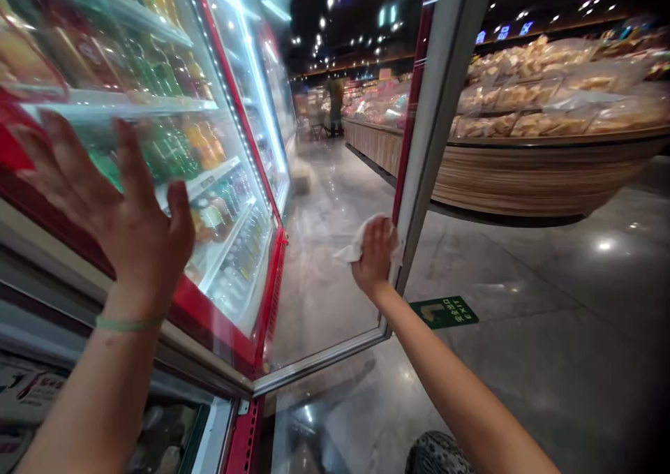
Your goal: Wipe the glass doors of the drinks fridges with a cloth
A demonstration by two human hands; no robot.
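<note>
My right hand (375, 250) presses a white cloth (361, 242) flat against the glass door (329, 285), low down beside the door's grey metal frame (430, 132). The cloth shows around the fingers, bunched to the left of the hand. At the left, my left hand (112, 202) is raised with its fingers spread and nothing in it. A green band (130, 323) circles that wrist. Behind it are the lit shelves of a drinks fridge (204, 181), with several green and orange bottles. Whether the left palm touches glass I cannot tell.
A wood-sided display stand (518, 181) piled with bagged food stands at the right. A green exit sign (444, 312) lies on the shiny floor. A person (335, 104) is far down the aisle. The door's bottom rail (319, 359) runs close before me.
</note>
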